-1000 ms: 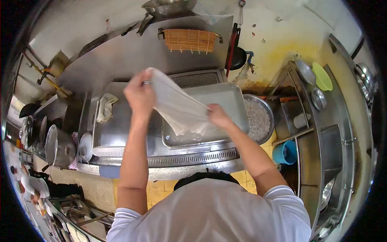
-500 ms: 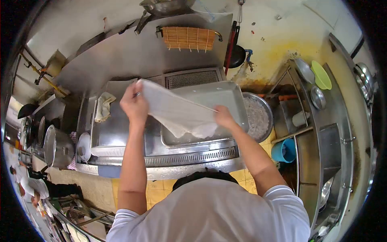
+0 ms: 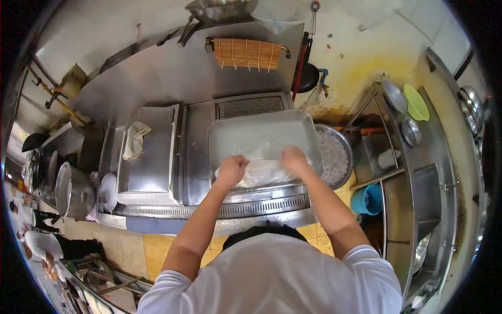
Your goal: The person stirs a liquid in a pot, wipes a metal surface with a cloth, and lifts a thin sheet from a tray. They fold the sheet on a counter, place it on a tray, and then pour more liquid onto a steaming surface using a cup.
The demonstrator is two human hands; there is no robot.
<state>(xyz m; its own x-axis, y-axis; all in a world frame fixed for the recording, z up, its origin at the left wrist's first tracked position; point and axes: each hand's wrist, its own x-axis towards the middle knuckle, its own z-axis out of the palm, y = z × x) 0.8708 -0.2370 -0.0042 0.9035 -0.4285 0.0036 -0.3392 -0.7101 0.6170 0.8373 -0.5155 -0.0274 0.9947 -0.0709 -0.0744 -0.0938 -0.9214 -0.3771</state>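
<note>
Two arms extended; curled left hand, right hand near cloth.

**White cloth bunched in a metal tray**

The cloth is thin, wet-looking and partly see-through, gathered into 1 crumpled band along the tray's near side, with a loose peak spreading toward the middle. The tray is rectangular, shallow and silver-rimmed, its long sides running left to right, its inside pale grey.
</note>
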